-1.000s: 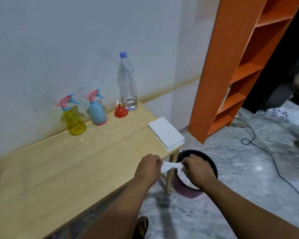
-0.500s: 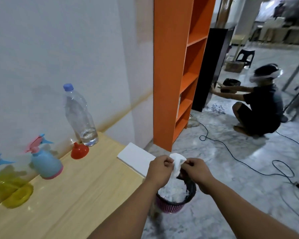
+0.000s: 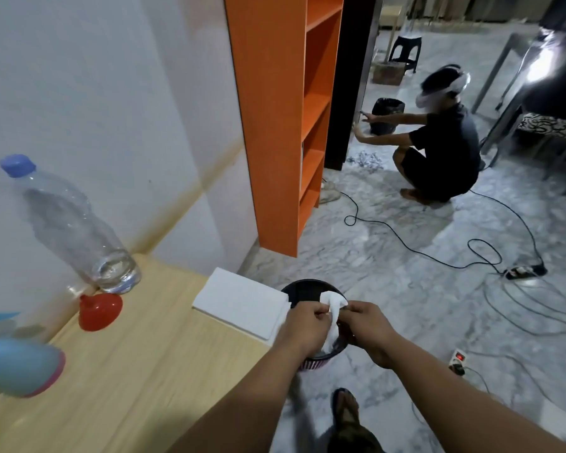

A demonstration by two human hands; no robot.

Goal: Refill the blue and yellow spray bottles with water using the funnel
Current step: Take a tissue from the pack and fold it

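My left hand (image 3: 303, 328) and right hand (image 3: 370, 331) both pinch a white tissue (image 3: 332, 317) over the bin (image 3: 303, 291); refilling appears finished, though bottle levels are unclear. Funnel (image 3: 100, 311), water bottle (image 3: 76, 230) and blue spray bottle (image 3: 17, 371) stand on the bench (image 3: 138, 371). Next: release the tissue into the bin.

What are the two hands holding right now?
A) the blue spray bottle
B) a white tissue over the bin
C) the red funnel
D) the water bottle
B: the left hand and right hand both pinch a white tissue above the bin, while the funnel and water bottle stand untouched on the table.
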